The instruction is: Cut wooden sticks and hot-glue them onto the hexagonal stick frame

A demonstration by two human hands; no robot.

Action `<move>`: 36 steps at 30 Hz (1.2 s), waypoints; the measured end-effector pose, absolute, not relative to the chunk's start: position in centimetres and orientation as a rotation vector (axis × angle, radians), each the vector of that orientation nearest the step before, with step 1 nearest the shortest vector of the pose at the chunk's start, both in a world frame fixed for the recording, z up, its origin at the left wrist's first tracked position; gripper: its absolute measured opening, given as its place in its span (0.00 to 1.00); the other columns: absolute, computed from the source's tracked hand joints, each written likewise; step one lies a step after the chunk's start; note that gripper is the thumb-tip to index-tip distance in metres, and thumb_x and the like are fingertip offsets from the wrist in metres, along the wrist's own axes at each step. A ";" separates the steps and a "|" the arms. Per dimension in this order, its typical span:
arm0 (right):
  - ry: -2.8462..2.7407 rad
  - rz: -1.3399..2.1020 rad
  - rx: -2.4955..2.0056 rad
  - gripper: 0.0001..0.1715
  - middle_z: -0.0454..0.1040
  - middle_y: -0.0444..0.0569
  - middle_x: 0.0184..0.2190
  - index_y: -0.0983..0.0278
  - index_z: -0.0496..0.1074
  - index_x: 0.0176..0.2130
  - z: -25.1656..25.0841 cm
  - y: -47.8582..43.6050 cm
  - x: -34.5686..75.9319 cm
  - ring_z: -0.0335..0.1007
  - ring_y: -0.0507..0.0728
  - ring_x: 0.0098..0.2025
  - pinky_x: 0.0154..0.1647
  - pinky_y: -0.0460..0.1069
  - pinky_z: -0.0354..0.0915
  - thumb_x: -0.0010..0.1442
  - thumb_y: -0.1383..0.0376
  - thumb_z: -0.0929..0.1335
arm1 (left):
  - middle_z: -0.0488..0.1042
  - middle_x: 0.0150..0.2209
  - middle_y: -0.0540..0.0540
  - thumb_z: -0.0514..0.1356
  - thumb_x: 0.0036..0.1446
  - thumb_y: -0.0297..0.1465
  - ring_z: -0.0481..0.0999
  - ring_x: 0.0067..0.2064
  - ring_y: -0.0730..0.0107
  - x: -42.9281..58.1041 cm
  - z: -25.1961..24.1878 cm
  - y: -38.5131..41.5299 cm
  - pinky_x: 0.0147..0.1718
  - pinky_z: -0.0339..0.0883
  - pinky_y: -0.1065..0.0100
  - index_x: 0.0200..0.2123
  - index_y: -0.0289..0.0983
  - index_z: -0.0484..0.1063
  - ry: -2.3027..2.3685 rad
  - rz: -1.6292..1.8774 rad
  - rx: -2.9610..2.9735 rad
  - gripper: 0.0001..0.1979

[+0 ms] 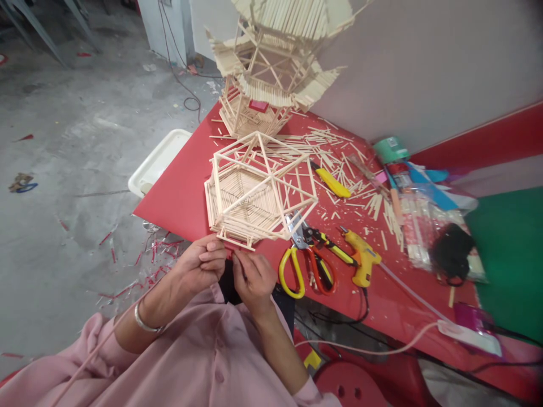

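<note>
My left hand (207, 261) is closed, thumb against fingers, just below the near edge of a hexagonal frame of wooden sticks (271, 180). Beside it my right hand (255, 277) is pinched, its fingertips close to the left ones. What either hand holds is too small or hidden to make out. The frame has a woven-looking floor of layered sticks (241, 198) and diagonal bars across its top. A short stick piece (235, 242) lies along its near side, close to my fingers. Behind stands a tiered stick tower with sloping roofs (271, 90).
Loose sticks (314, 144) litter the red tabletop (178, 186). To the right lie a yellow-handled cutter (333, 181), scissors (292, 274), a yellow glue gun (362, 257) with its cable, and bagged sticks (424, 237). A white tray (156, 158) sits beyond the table's left edge.
</note>
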State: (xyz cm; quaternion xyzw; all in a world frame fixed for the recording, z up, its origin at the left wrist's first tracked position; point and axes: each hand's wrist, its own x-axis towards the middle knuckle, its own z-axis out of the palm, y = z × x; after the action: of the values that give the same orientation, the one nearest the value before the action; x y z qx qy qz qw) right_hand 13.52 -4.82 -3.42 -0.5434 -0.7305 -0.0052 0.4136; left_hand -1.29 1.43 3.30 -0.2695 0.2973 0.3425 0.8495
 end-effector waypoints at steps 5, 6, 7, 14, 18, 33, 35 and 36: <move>-1.700 -0.099 -1.363 0.19 0.76 0.49 0.33 0.61 0.71 0.51 -2.6 -5.1 13.2 0.74 0.52 0.32 0.31 0.45 0.70 0.59 0.70 0.71 | 0.49 0.11 0.58 0.41 0.67 0.24 0.52 0.08 0.84 -1.2 3.3 1.5 0.08 0.46 0.82 0.19 0.40 0.49 0.645 0.688 -0.544 0.22; -1.701 -0.098 -1.370 0.20 0.76 0.49 0.33 0.61 0.70 0.52 -2.5 -5.0 13.2 0.74 0.52 0.32 0.31 0.45 0.70 0.60 0.70 0.70 | 0.48 0.10 0.58 0.42 0.67 0.24 0.52 0.08 0.84 -1.2 3.3 1.5 0.08 0.46 0.82 0.19 0.40 0.49 0.647 0.680 -0.539 0.22; -1.705 -0.092 -1.373 0.21 0.76 0.49 0.33 0.61 0.69 0.53 -2.5 -4.9 13.2 0.74 0.52 0.32 0.31 0.45 0.70 0.60 0.70 0.70 | 0.47 0.10 0.58 0.42 0.67 0.24 0.53 0.09 0.83 -1.2 3.2 1.5 0.08 0.46 0.82 0.19 0.39 0.49 0.648 0.674 -0.533 0.22; -1.724 -0.066 -1.395 0.20 0.76 0.49 0.32 0.62 0.69 0.53 -2.5 -4.5 13.2 0.73 0.52 0.32 0.32 0.45 0.70 0.61 0.69 0.69 | 0.48 0.11 0.58 0.43 0.66 0.23 0.53 0.09 0.83 -1.4 3.1 1.5 0.08 0.47 0.82 0.19 0.39 0.50 0.662 0.668 -0.526 0.21; -1.750 -0.104 -1.422 0.19 0.75 0.48 0.29 0.63 0.68 0.53 -1.5 -5.4 13.5 0.70 0.52 0.28 0.29 0.46 0.68 0.62 0.69 0.69 | 0.50 0.12 0.58 0.44 0.65 0.22 0.52 0.09 0.83 -1.5 3.0 1.5 0.08 0.47 0.82 0.20 0.39 0.51 0.641 0.664 -0.545 0.19; -1.100 -0.471 -2.558 0.23 0.76 0.62 0.41 0.70 0.75 0.47 1.4 -6.5 32.5 0.71 0.65 0.43 0.41 0.55 0.65 0.53 0.62 0.66 | 0.57 0.15 0.57 0.44 0.63 0.19 0.56 0.09 0.84 -1.7 3.5 1.8 0.07 0.46 0.80 0.22 0.40 0.50 0.660 0.687 -0.535 0.18; -1.084 -0.123 -2.664 0.24 0.78 0.57 0.35 0.68 0.76 0.45 0.7 -6.5 35.2 0.72 0.62 0.38 0.36 0.52 0.64 0.50 0.60 0.66 | 0.56 0.15 0.57 0.45 0.62 0.19 0.55 0.09 0.85 -1.5 3.8 1.8 0.07 0.45 0.81 0.22 0.40 0.50 0.655 0.688 -0.548 0.18; -1.076 0.015 -2.680 0.22 0.78 0.54 0.33 0.66 0.77 0.43 0.2 -6.4 36.2 0.72 0.60 0.34 0.33 0.50 0.63 0.50 0.58 0.66 | 0.56 0.15 0.58 0.46 0.62 0.19 0.55 0.09 0.85 -1.4 3.9 1.8 0.07 0.44 0.81 0.22 0.39 0.50 0.655 0.685 -0.552 0.18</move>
State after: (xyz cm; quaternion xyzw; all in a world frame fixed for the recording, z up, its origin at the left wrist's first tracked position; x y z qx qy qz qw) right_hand 36.18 -6.42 0.25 -0.9205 -0.3695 0.0051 0.1267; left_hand -1.44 1.78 3.87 -0.2625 0.3114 0.3254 0.8534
